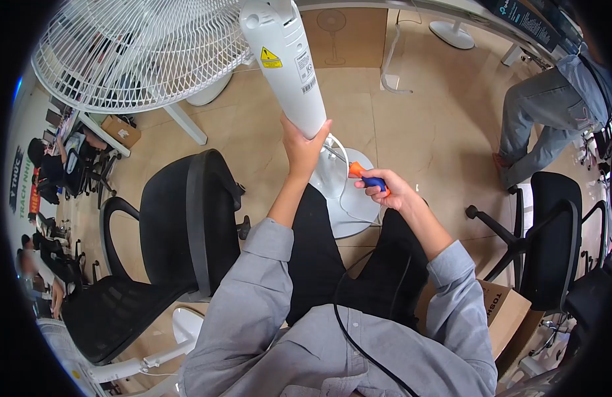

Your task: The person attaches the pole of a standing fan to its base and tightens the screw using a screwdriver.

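A white fan body (289, 73) with a yellow warning label leans over the floor, its wire cage (140, 53) at the upper left. My left hand (303, 149) is wrapped round the lower end of this body. In my right hand (392, 192) is a screwdriver with an orange and blue handle (373, 182); its shaft points up and left, toward the underside of the fan body. My left hand and the fan body hide where the tip ends. Below stands the round white base (352, 212), and a white cable (344, 155) loops beside the screwdriver.
Black office chairs stand at left (167, 225) and right (551, 245). A person in jeans (537, 119) is at the upper right. Cardboard boxes are at the top (359, 40) and lower right (508, 317). Another round white base (451, 34) rests on the floor under the table.
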A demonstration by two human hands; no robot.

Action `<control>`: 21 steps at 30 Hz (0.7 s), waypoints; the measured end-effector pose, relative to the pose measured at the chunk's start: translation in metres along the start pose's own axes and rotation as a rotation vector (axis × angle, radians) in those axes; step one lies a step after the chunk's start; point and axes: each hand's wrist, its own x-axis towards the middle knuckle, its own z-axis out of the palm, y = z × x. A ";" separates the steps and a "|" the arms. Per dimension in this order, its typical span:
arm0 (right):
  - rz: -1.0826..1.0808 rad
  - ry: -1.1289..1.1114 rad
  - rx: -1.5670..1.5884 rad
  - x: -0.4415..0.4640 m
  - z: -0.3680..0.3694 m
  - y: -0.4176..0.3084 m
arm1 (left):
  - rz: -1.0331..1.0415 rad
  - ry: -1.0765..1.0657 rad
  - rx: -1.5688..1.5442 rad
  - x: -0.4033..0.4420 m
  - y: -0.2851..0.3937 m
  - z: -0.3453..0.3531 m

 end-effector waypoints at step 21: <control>-1.232 0.686 -2.009 -0.001 0.017 0.036 | 0.019 0.015 0.036 0.000 0.002 0.001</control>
